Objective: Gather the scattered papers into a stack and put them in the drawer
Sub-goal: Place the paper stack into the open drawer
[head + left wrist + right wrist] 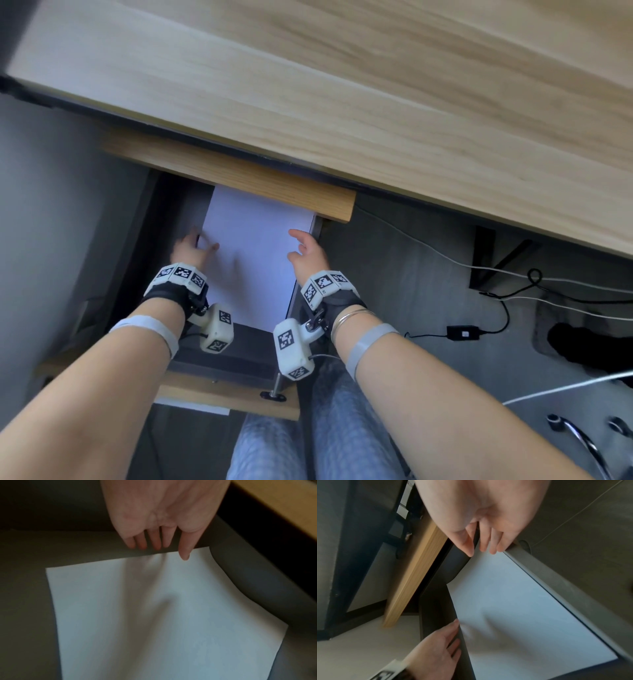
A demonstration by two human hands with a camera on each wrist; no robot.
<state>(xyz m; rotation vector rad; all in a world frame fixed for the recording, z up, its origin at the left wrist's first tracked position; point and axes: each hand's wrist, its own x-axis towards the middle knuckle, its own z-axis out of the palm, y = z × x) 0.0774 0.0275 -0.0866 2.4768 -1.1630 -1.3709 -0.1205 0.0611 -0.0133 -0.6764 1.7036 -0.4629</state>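
- The stack of papers (pixel 255 253) lies flat on the bottom of the open drawer (pixel 239 346), under the front edge of the wooden surface (pixel 342 102). Its far end reaches under the wooden rail (pixel 233 178) below that surface.
- The papers sit toward the right of the drawer: their right edge runs just beside the right wall (pixel 565 588), and a dark strip of drawer bottom is bare on the left.
- The left hand (pixel 191 251) is at the left edge of the stack. Its fingers (pixel 154 542) are straight and close together, pointing down at the drawer bottom just off the edge, with the thumb tip over the corner of the sheet. It pinches nothing, as far as the wrist view shows.
- The right hand (pixel 308 255) is at the right edge, beside the drawer wall. Its fingers (pixel 494 539) are loosely extended with the tips at the far corner of the papers, and they clasp nothing either.
- Judgement: one hand on each long edge suggests squaring or nudging the stack so it lies straight, not carrying it. The top sheet shows a soft ripple in the left wrist view, so it may not be fully settled.
- Judgement: the papers look already delivered. What remains is likely drawing both hands clear and pushing the drawer shut by its handle (pixel 274 390).
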